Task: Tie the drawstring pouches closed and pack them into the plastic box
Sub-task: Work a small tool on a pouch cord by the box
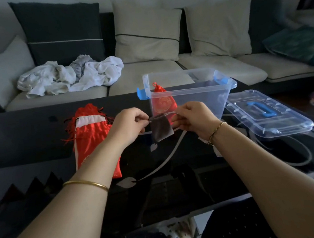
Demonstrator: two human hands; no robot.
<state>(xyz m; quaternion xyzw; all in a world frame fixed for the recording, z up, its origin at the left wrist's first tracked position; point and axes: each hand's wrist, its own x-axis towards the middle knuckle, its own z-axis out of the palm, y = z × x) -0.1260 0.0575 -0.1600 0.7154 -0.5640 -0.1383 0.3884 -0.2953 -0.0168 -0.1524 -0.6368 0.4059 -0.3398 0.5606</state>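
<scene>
A small dark sheer pouch (161, 129) hangs in the air between my hands, above the black table. My left hand (129, 126) pinches its drawstring at the pouch's left top corner. My right hand (192, 120) pinches the string on the right side, and the cord runs taut between the two. Behind them stands the clear plastic box (203, 93) with blue latches, open, with one tied red pouch (161, 101) leaning inside at its left. A pile of red satin pouches (91, 129) lies on the table left of my left hand.
The box's clear lid (266, 112) with a blue handle lies on the table to the right. A sofa with cushions and crumpled white laundry (71, 76) runs behind the black glass table (29, 140). A white curved pattern marks the tabletop.
</scene>
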